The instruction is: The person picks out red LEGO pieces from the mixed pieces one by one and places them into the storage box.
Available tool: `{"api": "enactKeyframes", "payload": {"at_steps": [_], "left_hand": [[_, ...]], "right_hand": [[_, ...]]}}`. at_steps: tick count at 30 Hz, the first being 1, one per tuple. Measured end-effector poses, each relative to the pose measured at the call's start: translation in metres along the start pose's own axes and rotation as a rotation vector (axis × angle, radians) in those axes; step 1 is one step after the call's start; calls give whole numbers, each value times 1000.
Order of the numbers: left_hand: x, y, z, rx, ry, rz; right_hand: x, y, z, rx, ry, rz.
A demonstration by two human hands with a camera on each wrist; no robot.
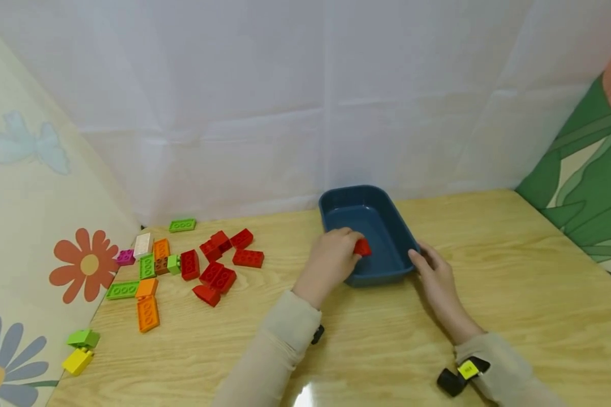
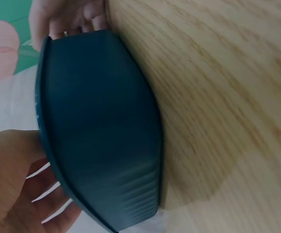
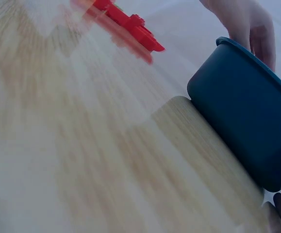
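A dark blue plastic tub (image 1: pixel 379 278) rests on the wooden table in front of me. My left hand (image 1: pixel 331 257) reaches over its near left side, pinching a red toy brick (image 1: pixel 362 247) inside the rim. In the left wrist view the fingers of that hand dip behind the tub's wall (image 2: pixel 96 111), which hides the brick. My right hand (image 1: pixel 438 282) grips the tub's right side near the front corner, thumb at the rim and fingers against the outer wall. Only fingertips of it appear at the corner of the right wrist view.
Left of the tub lie several loose red bricks (image 1: pixel 219 277). Farther left are orange bricks (image 1: pixel 148 314), green bricks (image 1: pixel 123 290), a white brick (image 1: pixel 143 246) and a magenta brick (image 1: pixel 125 257). A yellow brick (image 1: pixel 77 362) sits by the left panel. White cloth (image 1: pixel 244 113) hangs behind the table.
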State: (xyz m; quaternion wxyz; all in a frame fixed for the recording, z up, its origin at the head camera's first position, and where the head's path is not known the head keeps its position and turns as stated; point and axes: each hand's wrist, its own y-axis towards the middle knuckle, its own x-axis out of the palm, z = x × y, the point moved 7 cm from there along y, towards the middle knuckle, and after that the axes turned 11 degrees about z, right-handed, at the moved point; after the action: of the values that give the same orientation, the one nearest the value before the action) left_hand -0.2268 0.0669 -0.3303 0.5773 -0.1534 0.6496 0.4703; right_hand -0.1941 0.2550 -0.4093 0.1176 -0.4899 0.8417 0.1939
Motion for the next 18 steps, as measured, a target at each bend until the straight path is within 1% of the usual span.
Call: {"api": "enactKeyframes", "payload": {"at_steps": [4,8,14,18], "left_hand": [[10,5,4,25,26,-80],[19,8,7,28,34,-155],[26,10,11,-9,-16,-184],[30,10,11,-26,-30,-205]], "right_hand": [[0,1,-1,-4,9,-1],[0,1,-2,-8,15,-5],[1,0,-3,-2,19,-2],[1,1,-3,4,16,4]]}}
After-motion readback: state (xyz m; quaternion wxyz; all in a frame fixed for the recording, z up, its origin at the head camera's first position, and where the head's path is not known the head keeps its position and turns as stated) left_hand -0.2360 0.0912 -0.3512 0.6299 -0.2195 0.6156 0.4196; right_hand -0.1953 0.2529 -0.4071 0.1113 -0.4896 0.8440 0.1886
